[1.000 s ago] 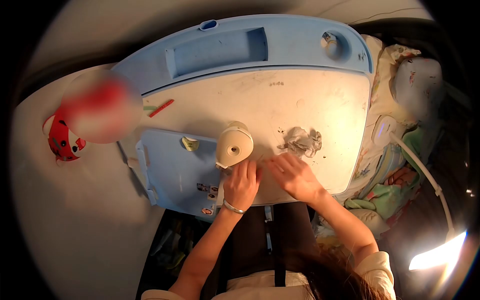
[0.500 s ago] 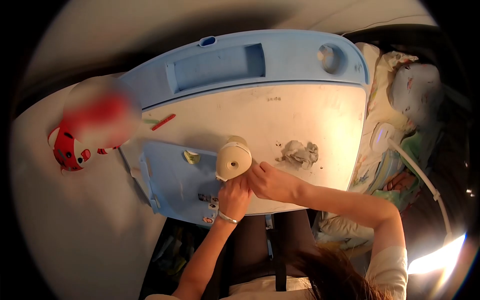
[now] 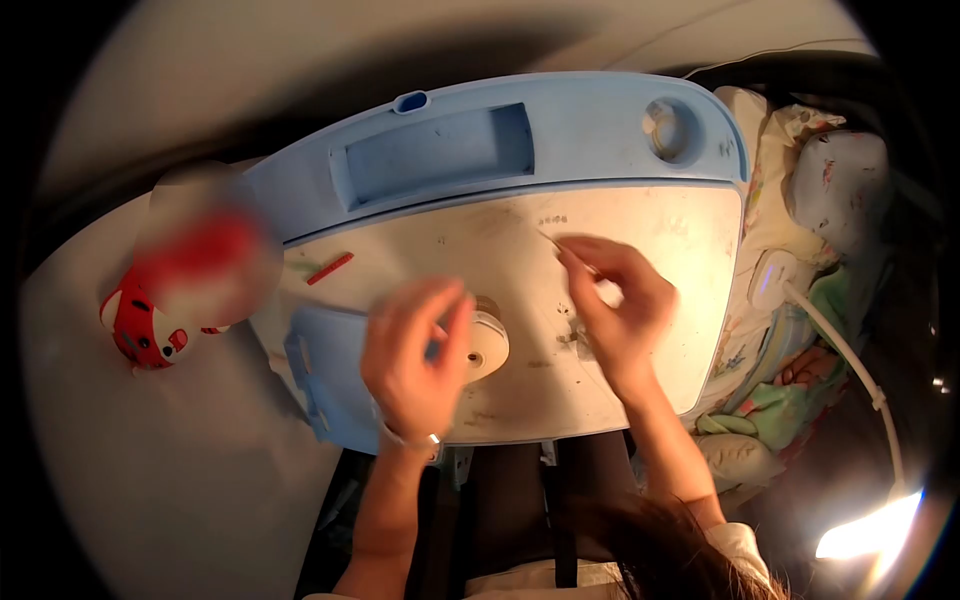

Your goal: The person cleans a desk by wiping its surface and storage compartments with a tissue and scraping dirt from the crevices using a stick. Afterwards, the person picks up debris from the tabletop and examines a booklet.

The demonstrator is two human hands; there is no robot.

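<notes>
My right hand (image 3: pixel 625 305) is raised over the right part of the white board (image 3: pixel 690 300). Its thumb and finger pinch a thin, pointed stick (image 3: pixel 547 238) that sticks out to the upper left. My left hand (image 3: pixel 415 355), blurred by motion, is curled with thumb and fingertips together; anything between them is too small to make out. Just right of it, partly behind the fingers, a cream rounded object (image 3: pixel 488 352) with a small central hole sits on the board. Grey crumpled stuff (image 3: pixel 575 342) is mostly hidden by my right hand.
A blue rim with a long recess (image 3: pixel 435 155) and a round cup hole (image 3: pixel 668 130) runs along the back. A blue panel (image 3: pixel 330 365) lies left, near a red stick (image 3: pixel 331 268). A red and white toy (image 3: pixel 145 330) stands far left; a lit lamp (image 3: pixel 870 530) is lower right.
Both hands have come off the cream object's near side. My right hand moved up and right with the thin stick showing; my left hand moved up and left. The view shifted slightly.
</notes>
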